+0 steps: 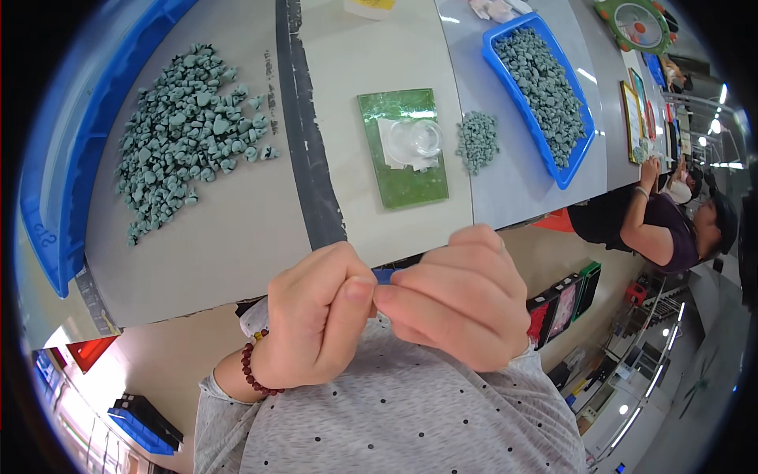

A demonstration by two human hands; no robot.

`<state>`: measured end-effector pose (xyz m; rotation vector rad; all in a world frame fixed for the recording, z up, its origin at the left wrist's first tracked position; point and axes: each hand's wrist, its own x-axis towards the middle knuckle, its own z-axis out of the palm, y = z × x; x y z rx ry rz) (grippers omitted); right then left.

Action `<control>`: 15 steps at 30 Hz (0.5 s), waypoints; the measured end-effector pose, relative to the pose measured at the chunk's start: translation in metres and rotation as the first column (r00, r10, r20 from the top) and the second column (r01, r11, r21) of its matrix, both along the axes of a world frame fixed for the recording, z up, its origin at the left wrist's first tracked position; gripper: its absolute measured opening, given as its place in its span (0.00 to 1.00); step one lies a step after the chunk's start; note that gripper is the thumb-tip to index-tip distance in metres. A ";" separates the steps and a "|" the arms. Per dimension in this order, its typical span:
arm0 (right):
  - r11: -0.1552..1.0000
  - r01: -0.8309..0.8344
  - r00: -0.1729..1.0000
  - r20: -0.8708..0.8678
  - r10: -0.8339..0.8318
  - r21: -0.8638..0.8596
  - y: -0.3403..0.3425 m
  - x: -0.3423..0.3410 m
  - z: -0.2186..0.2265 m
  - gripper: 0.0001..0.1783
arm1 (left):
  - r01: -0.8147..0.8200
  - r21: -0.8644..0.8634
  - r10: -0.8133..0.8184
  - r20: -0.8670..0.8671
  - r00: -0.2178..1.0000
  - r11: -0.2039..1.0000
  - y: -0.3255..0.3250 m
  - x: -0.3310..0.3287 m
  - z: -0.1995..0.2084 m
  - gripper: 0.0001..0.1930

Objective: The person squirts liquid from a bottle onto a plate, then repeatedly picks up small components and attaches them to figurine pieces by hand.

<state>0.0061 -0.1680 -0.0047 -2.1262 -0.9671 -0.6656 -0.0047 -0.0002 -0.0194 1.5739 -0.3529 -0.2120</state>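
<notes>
My left hand [320, 316], with a dark red bead bracelet [251, 367] on its wrist, is closed in front of my chest at the table's near edge. Against it, fingertips to fingertips, my right hand [466, 300] is closed too. Whatever is pinched between them is hidden by the fingers. Beyond the hands lies a green rectangular mat [414, 189] bearing a small clear round dish [425, 139] on a white patch. A little pile of small grey-green pieces [478, 142] sits just right of the mat.
A wide heap of grey-green pieces [189, 118] covers part of the table's left side, beside a large blue tray [67, 189]. At the right stands a blue tray [580, 158] full of smaller pieces. Farther right, a person [663, 225] sits working; a green fan [636, 28] is behind.
</notes>
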 end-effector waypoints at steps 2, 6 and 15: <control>1.000 -0.028 0.996 -0.082 0.029 0.012 -0.001 0.002 0.000 0.15 | 0.010 -0.001 -0.010 0.000 1.000 1.000 0.002 0.001 0.001 0.12; 0.997 -0.030 0.992 -0.120 0.039 0.077 0.000 0.003 -0.001 0.12 | 0.000 -0.005 0.000 0.050 0.999 1.000 0.001 0.002 0.001 0.10; 0.993 0.046 0.991 -0.133 -0.031 0.112 0.001 0.003 0.003 0.07 | -0.004 -0.314 -0.077 -0.245 0.967 0.949 0.007 -0.002 -0.003 0.14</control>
